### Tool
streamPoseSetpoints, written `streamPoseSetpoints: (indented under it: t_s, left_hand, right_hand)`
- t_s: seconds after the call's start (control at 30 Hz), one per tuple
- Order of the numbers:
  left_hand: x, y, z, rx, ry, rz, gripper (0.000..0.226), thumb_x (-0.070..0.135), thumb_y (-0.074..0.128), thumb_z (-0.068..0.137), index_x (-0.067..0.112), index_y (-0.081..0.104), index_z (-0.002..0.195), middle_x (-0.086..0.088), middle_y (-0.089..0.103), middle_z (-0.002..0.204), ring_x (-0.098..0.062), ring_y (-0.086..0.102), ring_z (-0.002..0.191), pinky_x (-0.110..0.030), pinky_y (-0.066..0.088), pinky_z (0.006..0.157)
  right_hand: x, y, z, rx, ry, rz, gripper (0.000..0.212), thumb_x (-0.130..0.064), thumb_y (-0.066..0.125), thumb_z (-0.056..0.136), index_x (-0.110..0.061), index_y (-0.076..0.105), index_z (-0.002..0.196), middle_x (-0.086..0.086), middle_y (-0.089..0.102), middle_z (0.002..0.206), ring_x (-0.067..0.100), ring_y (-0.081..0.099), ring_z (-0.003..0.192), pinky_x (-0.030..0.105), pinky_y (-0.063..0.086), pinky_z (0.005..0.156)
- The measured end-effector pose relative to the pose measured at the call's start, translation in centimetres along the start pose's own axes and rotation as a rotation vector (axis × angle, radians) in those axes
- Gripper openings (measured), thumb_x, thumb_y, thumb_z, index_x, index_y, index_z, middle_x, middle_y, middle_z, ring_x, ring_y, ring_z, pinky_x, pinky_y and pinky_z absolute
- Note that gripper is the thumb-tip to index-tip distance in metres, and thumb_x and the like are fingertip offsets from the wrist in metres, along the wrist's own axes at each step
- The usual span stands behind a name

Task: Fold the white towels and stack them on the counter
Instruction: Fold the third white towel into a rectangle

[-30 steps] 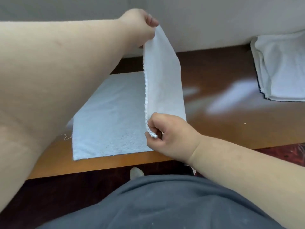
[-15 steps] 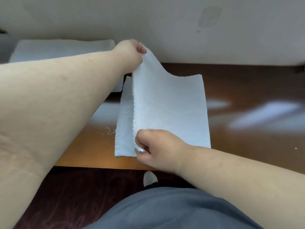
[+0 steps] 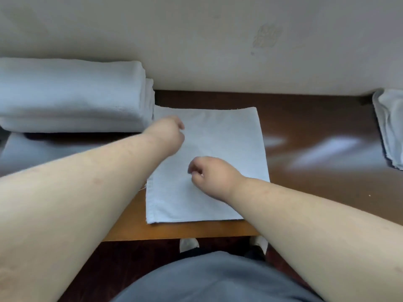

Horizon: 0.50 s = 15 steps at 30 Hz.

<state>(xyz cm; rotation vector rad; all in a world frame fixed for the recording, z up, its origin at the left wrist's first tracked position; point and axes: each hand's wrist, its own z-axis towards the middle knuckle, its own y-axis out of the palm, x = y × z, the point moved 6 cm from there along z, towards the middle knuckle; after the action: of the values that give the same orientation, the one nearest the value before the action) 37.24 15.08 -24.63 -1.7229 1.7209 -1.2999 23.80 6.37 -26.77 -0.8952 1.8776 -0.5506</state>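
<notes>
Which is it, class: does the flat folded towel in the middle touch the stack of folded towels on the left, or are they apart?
Cannot tell. In the head view the flat towel's far left corner runs right up to the stack, but blur and the left hand hide whether they meet.

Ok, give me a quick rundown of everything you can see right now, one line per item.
folded towel: one, white, flat on the counter in the middle, under both hands
towel stack: one stack, white, far left against the wall
loose towels: one pile, white, far right edge, partly out of view
counter: one, brown wood, glossy
wall: one, off-white, behind the counter
shoes: two toes, white, on the floor below the counter edge
clothing: grey, bottom of view
left hand: fingers curled, over the towel's far left part
right hand: fingers curled, over the towel's centre
</notes>
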Motion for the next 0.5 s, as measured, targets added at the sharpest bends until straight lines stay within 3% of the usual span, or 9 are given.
streamPoseSetpoints:
  t_s: [0.03,0.1,0.27,0.37,0.5]
  left_hand:
    - [-0.1,2.0,-1.6,-0.040,-0.006,-0.009,0.032,0.024,0.052,0.095,0.024,0.054,0.126,-0.002,0.062,0.104,-0.024,0.058,0.090,-0.026,0.044,0.075]
    - [0.1,6.3,-4.6,-0.163,0.006,-0.013,0.030,0.030,0.054,0.094,0.024,0.053,0.123,-0.002,0.063,0.099,-0.022,0.055,0.084,-0.025,0.041,0.072]
    - [1.4,12.9,-8.2,-0.420,-0.031,0.013,0.045,0.039,0.050,0.096,0.024,0.036,0.136,0.000,0.059,0.091,-0.019,0.056,0.077,-0.029,0.044,0.071]
    - [1.8,14.0,-7.9,-0.425,-0.088,0.029,0.053,0.045,0.049,0.095,0.025,0.030,0.141,-0.004,0.056,0.114,-0.025,0.058,0.095,-0.034,0.046,0.087]
    - [3.1,13.4,-6.7,-0.375,-0.154,0.129,0.059,0.052,0.045,0.094,0.029,0.028,0.146,-0.010,0.036,0.139,-0.031,0.047,0.122,-0.042,0.042,0.102]
  right_hand:
    - [1.5,-1.8,0.8,0.090,0.018,-0.051,0.031,-0.020,0.048,0.092,-0.022,0.065,0.118,-0.001,0.065,0.122,0.020,0.058,0.114,0.030,0.046,0.096]
    - [4.6,-5.0,2.3,0.168,0.067,-0.151,0.036,-0.014,0.046,0.092,-0.022,0.063,0.124,0.002,0.058,0.132,0.022,0.049,0.125,0.033,0.040,0.105]
    - [11.4,-7.6,2.9,-0.026,0.200,-0.355,0.061,-0.002,0.038,0.091,-0.023,0.041,0.147,-0.002,0.028,0.159,0.024,0.022,0.148,0.035,0.021,0.120]
    - [13.7,-7.0,1.5,-0.104,0.239,-0.382,0.071,-0.002,0.035,0.093,-0.029,0.023,0.157,-0.005,0.003,0.168,0.019,0.003,0.154,0.033,0.006,0.123]
    - [15.6,-7.8,-1.0,-0.083,0.324,-0.432,0.074,-0.006,0.034,0.092,-0.032,0.016,0.159,-0.005,0.003,0.167,0.023,0.009,0.152,0.039,0.017,0.123]
